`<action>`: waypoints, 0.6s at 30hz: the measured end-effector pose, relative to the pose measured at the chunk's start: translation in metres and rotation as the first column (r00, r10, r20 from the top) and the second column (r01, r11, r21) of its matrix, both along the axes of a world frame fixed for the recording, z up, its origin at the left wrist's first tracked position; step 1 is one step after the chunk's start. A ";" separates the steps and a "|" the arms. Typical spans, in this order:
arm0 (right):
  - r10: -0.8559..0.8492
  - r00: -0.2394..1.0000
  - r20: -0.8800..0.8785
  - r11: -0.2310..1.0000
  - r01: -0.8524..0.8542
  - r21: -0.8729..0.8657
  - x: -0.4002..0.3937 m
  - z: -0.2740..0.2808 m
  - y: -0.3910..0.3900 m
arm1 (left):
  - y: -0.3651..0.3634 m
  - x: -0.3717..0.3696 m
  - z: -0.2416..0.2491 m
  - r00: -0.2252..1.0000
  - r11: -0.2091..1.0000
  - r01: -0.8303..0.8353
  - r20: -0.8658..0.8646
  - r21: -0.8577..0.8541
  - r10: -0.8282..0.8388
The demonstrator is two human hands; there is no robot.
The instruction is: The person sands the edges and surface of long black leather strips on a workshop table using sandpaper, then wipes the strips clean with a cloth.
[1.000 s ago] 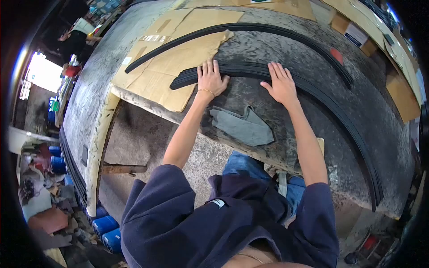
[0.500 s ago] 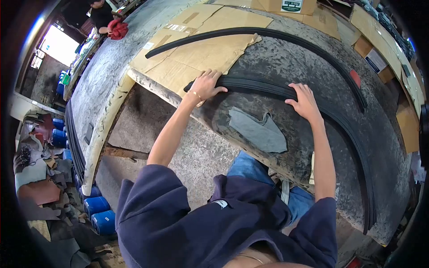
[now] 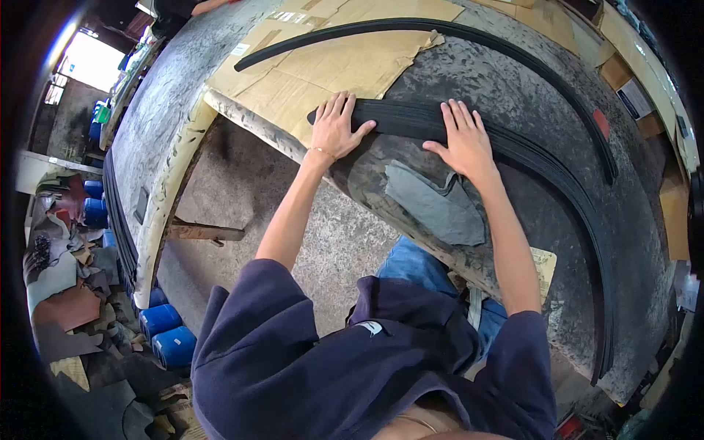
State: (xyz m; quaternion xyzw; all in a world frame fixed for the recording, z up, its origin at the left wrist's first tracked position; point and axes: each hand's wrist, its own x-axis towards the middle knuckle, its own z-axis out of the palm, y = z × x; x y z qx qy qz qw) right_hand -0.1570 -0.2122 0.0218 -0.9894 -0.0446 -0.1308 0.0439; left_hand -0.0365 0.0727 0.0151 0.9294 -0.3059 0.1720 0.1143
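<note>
On the stained grey worktable [image 3: 557,220], close to its near edge, we see a stack of long, flat black rubber strips [image 3: 400,117] lying in a curve that runs from the left end by the cardboard round to the far right edge. Left hand [image 3: 334,128] lies flat on the strips' left end, fingers spread and palm down, likely pinning that end so the layers stay lined up. Right hand [image 3: 462,139] rests a little further along the same stack, also open and palm down with fingers fanned, pressing rather than pinching; neither hand closes around anything. Both hands sit on the thickest part of the stack, probably because that is where the ends meet and could slide apart. Just below the hands, a crumpled grey cloth [image 3: 436,205] lies on the table, touching nothing we can tell for sure. Farther back, a single long black curved strip [image 3: 440,29] lies partly on flattened brown cardboard sheets [image 3: 345,62], well apart from the hands. Blue plastic drums [image 3: 172,334] stand on the floor at lower left.
</note>
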 end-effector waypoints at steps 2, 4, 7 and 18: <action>0.003 1.000 0.004 1.000 -0.003 -0.007 -0.001 -0.002 -0.002 | 0.000 0.000 0.000 0.999 0.999 0.030 -0.030 0.025 -0.030; 0.002 1.000 0.030 1.000 -0.002 -0.026 -0.005 -0.006 -0.003 | 0.001 -0.009 -0.009 0.999 0.999 0.041 0.035 0.010 -0.042; -0.006 0.997 0.082 0.999 0.009 -0.043 -0.007 -0.007 0.001 | 0.001 -0.008 -0.012 0.995 0.999 0.025 0.101 0.022 -0.027; -0.048 0.998 0.047 0.998 0.050 -0.043 -0.001 -0.010 0.001 | -0.001 -0.005 -0.009 1.000 0.998 -0.013 0.006 0.066 0.012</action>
